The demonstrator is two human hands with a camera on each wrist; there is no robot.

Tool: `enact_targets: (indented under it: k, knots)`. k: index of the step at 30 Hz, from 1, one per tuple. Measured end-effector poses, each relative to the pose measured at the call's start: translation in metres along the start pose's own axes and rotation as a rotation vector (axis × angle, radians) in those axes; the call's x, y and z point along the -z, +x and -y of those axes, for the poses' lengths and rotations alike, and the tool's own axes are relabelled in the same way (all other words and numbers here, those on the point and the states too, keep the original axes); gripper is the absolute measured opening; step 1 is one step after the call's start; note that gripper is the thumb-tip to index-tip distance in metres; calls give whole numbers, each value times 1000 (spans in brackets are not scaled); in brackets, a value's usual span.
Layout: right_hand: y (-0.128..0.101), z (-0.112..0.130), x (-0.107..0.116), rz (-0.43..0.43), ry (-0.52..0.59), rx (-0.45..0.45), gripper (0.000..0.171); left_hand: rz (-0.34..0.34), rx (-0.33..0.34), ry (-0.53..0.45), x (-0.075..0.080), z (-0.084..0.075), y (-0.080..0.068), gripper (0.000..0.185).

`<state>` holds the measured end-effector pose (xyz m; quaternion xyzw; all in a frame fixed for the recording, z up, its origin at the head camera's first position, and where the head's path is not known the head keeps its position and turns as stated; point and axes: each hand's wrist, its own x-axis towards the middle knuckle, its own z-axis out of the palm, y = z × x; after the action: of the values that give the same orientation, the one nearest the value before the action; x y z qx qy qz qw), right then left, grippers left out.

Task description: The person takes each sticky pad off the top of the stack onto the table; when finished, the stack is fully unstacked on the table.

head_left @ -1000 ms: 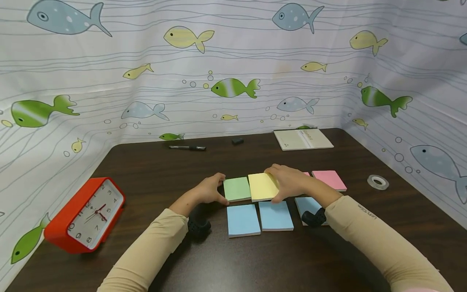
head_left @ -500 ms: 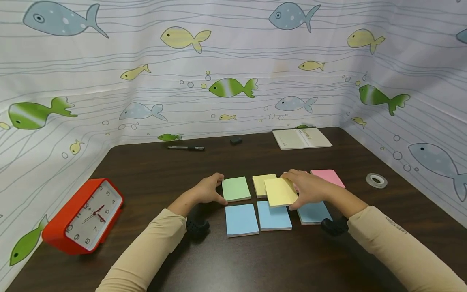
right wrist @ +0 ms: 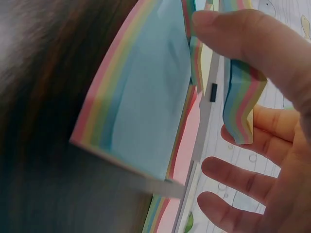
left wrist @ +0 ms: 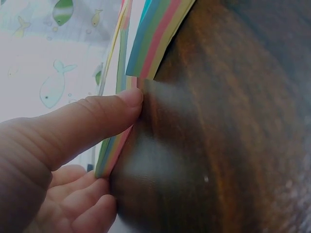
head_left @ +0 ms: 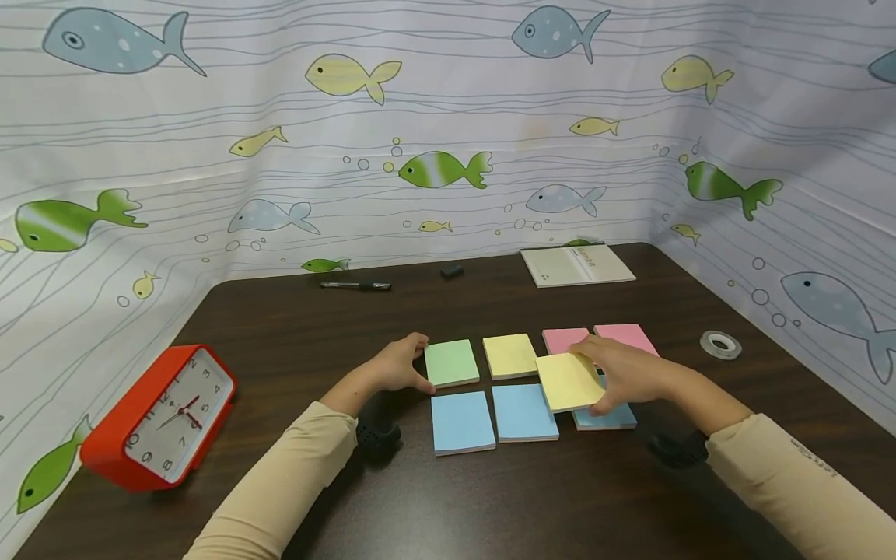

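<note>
My right hand point(head_left: 623, 373) pinches a yellow sticky note pad point(head_left: 568, 381) between thumb and fingers, lifted above the gap between two blue pads. In the right wrist view this held pad point(right wrist: 241, 102) shows striped coloured edges. My left hand point(head_left: 392, 367) grips a green sticky note pad point(head_left: 452, 363) by its left side, thumb at the near corner and fingers at the far one. Another yellow pad point(head_left: 509, 357) lies right of the green one. In front are a left blue pad point(head_left: 463, 423), a middle blue pad point(head_left: 521, 414) and a partly covered right blue pad point(head_left: 605, 418).
Behind the right hand lie two pink pads, a left one point(head_left: 562, 339) and a right one point(head_left: 626, 335). A red clock point(head_left: 164, 412) stands at the left. Farther back are a pen point(head_left: 355, 285), a small black object point(head_left: 451, 271) and a notebook point(head_left: 577, 266). A tape roll point(head_left: 720, 345) lies right.
My right hand has lifted the yellow pad and carried it right and toward me, uncovering another yellow pad in the back row. My left hand has stayed at the green pad.
</note>
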<state>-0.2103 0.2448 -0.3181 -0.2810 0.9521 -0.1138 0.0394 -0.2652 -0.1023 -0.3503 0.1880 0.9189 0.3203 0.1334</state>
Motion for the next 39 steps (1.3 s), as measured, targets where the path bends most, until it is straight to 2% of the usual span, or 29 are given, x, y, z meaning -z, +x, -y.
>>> enact_targets:
  k: [11, 31, 39]
  knots:
    - [-27, -22, 0, 7, 16, -46, 84, 2, 13, -18, 1, 4, -1, 86]
    - [-59, -72, 12, 17, 12, -161, 82, -15, 4, -21, 6, 9, -1, 84]
    - [-60, -83, 6, 71, 35, -188, 83, -16, -2, -13, 7, 9, 0, 84]
